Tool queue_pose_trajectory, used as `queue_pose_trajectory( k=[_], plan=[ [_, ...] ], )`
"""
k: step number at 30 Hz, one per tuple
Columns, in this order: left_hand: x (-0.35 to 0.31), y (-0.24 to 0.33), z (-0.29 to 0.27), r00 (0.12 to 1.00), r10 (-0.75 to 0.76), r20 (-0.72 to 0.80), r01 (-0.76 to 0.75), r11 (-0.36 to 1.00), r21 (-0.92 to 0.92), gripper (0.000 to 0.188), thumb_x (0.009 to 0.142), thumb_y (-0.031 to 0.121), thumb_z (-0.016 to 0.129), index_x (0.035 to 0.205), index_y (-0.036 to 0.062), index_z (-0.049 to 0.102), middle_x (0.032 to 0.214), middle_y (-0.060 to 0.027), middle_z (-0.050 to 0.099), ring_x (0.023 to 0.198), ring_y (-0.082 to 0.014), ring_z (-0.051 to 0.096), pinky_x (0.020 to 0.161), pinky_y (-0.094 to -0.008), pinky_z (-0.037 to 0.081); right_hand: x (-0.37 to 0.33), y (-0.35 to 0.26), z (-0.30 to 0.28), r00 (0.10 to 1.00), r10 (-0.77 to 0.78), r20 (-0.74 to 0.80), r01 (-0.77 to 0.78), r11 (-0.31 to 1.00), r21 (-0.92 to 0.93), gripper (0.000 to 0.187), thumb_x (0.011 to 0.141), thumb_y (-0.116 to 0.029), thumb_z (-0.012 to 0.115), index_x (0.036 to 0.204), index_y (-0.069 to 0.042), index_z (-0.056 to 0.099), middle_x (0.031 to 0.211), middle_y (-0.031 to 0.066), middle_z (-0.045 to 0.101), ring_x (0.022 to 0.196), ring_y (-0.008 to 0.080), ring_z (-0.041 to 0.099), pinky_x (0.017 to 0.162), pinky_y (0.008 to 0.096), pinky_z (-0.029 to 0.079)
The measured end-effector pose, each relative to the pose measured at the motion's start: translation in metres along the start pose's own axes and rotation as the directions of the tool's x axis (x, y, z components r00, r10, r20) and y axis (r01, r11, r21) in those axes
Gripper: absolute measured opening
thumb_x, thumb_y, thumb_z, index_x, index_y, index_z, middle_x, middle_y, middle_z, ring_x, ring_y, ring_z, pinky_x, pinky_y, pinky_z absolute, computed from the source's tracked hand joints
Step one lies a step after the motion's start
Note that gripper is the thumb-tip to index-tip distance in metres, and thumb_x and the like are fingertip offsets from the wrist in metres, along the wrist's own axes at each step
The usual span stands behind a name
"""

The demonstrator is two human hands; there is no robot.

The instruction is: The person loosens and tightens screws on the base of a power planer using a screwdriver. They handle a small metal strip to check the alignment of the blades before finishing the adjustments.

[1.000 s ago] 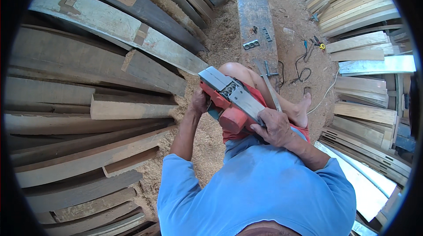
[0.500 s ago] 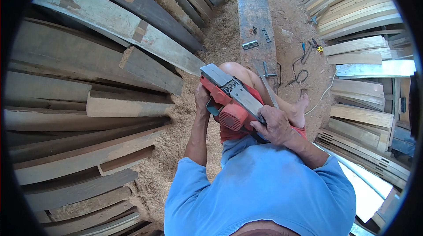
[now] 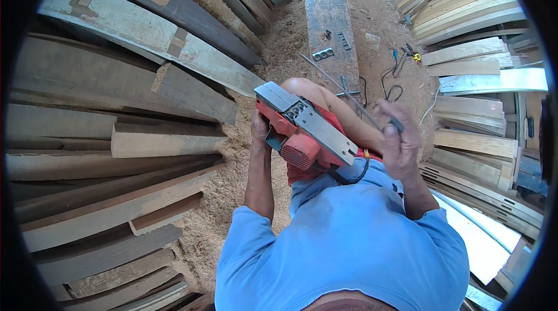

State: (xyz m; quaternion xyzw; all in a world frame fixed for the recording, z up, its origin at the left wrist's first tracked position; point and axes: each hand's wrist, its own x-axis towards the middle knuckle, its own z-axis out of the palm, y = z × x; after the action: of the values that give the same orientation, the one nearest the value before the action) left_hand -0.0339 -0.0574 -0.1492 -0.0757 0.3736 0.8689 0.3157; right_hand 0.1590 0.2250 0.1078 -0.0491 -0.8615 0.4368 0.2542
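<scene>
My left hand [image 3: 260,128] grips a red electric planer [image 3: 300,151] at its front end. The planer is turned over on my lap, its metal sole [image 3: 325,132] and the cutter opening facing up. Off to the right of the planer, my right hand [image 3: 402,147] is raised and slightly blurred, closed around a long thin metal rod [image 3: 334,81]. The rod points away and to the left, over my bent leg. A dark piece shows at the fingers; whether it belongs to the rod, I cannot tell. A black cord [image 3: 356,181] loops from the planer's rear.
Ahead lies a long worn board [image 3: 328,6] with a metal piece with round holes [image 3: 323,54] and a T-shaped tool [image 3: 346,87]. Yellow-handled pliers [image 3: 416,56] and a cable [image 3: 385,82] lie on the sawdust-covered floor. Stacked planks [image 3: 168,139] line both sides.
My right hand has left the planer's rear end and moved right and slightly up, with the rod swinging left across my leg. The planer has shifted slightly left.
</scene>
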Motion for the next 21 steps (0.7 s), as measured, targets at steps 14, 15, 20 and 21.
queue_pose_trajectory(
  k=[14,15,20,21],
  plan=[
    [-0.010,0.001,0.016,0.931,0.364,0.003,-0.324,0.824,0.465,0.029,0.111,0.028,0.053,0.119,0.0005,0.061,0.108,-0.0104,0.071,0.091,-0.0179,0.071,0.077,-0.0351,0.060,-0.027,0.083,0.010,0.829,0.532,0.175,-0.530,0.643,0.554,0.024,0.108,-0.020,0.064,0.116,0.002,0.068,0.101,0.0098,0.077,0.085,0.0113,0.073,0.077,0.0275,0.062],
    [-0.008,0.001,0.018,0.928,0.373,0.002,-0.324,0.804,0.499,0.028,0.111,0.027,0.053,0.118,0.0006,0.062,0.108,-0.0100,0.071,0.090,-0.0174,0.071,0.077,-0.0346,0.060,-0.027,0.084,0.010,0.834,0.517,0.194,-0.527,0.642,0.557,0.024,0.108,-0.020,0.064,0.115,0.002,0.068,0.101,0.0098,0.077,0.085,0.0110,0.073,0.076,0.0271,0.062],
    [-0.011,0.008,0.057,0.937,0.327,-0.120,-0.282,0.915,0.287,0.025,0.112,0.022,0.050,0.113,0.0010,0.064,0.104,-0.0070,0.071,0.090,-0.0144,0.069,0.077,-0.0322,0.058,-0.035,0.104,0.014,0.828,0.517,0.219,-0.540,0.627,0.562,0.023,0.109,-0.020,0.063,0.116,0.001,0.067,0.101,0.0093,0.077,0.084,0.0115,0.074,0.073,0.0268,0.063],
    [-0.014,0.012,0.061,0.939,0.327,-0.108,-0.277,0.903,0.327,0.026,0.112,0.022,0.049,0.113,0.0009,0.064,0.102,-0.0065,0.071,0.089,-0.0135,0.068,0.077,-0.0315,0.058,-0.036,0.106,0.014,0.820,0.524,0.232,-0.550,0.610,0.570,0.023,0.109,-0.021,0.063,0.116,0.001,0.068,0.101,0.0093,0.077,0.084,0.0115,0.074,0.073,0.0268,0.063]
  ],
)
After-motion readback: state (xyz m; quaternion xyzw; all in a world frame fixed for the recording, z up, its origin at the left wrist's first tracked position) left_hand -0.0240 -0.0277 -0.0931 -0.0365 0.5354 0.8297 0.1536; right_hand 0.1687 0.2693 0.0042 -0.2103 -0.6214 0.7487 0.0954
